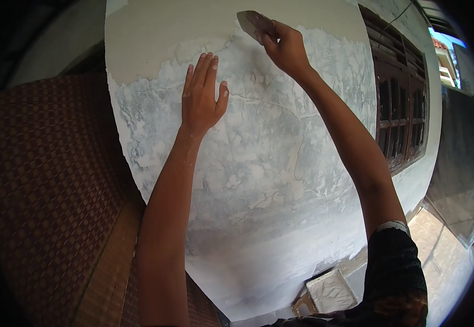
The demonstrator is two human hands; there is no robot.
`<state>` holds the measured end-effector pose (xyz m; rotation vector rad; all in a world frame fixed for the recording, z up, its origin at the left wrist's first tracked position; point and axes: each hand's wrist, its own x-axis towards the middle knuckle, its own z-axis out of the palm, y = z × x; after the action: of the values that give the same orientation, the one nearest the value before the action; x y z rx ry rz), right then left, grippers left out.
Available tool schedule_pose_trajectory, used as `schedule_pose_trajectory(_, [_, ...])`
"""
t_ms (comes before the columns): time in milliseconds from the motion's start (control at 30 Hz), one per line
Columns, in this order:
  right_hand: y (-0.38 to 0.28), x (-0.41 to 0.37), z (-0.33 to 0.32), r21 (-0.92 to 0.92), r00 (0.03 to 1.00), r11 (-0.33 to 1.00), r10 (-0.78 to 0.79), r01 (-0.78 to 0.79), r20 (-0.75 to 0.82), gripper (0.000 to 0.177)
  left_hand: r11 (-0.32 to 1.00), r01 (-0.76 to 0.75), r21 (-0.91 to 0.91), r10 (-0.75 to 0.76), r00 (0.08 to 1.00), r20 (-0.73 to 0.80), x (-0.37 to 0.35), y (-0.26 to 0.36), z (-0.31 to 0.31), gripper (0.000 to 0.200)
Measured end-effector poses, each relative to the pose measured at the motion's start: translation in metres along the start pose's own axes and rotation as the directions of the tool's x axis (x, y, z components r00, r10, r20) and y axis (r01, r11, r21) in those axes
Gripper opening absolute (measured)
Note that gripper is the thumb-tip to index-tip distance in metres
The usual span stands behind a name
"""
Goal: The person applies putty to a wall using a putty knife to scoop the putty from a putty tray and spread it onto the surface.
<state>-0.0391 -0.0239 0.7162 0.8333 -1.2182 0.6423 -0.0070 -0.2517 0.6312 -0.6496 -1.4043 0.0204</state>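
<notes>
My right hand (288, 50) is closed round a putty knife (254, 25), its broad dark blade pointing up and left against the upper wall. Lower and to the left, my left hand (200, 92) lies flat on the wall with fingers stretched upward and pale smears on the fingertips. Between and below the hands, the wall (248, 158) shows patchy grey and white where the surface is scraped. Above a ragged edge, a smooth cream paint layer (160, 32) covers the top of the wall. The knife's handle is mostly hidden in my fist.
On the right, a brown wooden window (401, 103) with dark panes is set in the wall. A brown woven mat (51, 180) stands along the left side. Down by the wall's foot is a tray (332, 291) with whitish stuff in it. A grey sheet (457, 163) leans at far right.
</notes>
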Motion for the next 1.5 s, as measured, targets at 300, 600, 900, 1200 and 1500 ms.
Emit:
schedule_pose_trajectory(300, [0.016,0.017,0.033,-0.497,0.953,0.814,-0.281,0.3,0.115,0.022,0.992,-0.03,0.121,0.022,0.998,0.065,-0.002,-0.021,0.03,0.055])
schedule_pose_trajectory(600, [0.018,-0.034,0.039,-0.423,0.91,0.808,-0.398,0.41,0.121,0.013,0.991,-0.049,0.121,0.048,0.999,0.018,-0.005,-0.025,0.032,0.055])
schedule_pose_trajectory(900, [0.027,0.012,0.048,-0.556,0.945,0.766,-0.285,0.324,0.158,0.023,0.99,-0.118,0.076,0.111,0.99,0.091,-0.002,-0.048,0.011,0.056])
schedule_pose_trajectory(1200, [-0.014,-0.035,0.041,-0.436,0.958,0.854,-0.234,0.283,0.163,0.015,0.986,-0.152,0.065,0.145,0.984,0.101,-0.008,-0.056,0.004,0.056])
schedule_pose_trajectory(1500, [-0.02,-0.042,0.059,-0.487,0.952,0.826,-0.177,0.282,0.251,0.013,0.992,-0.115,0.051,0.113,0.992,0.048,-0.013,-0.058,0.001,0.054])
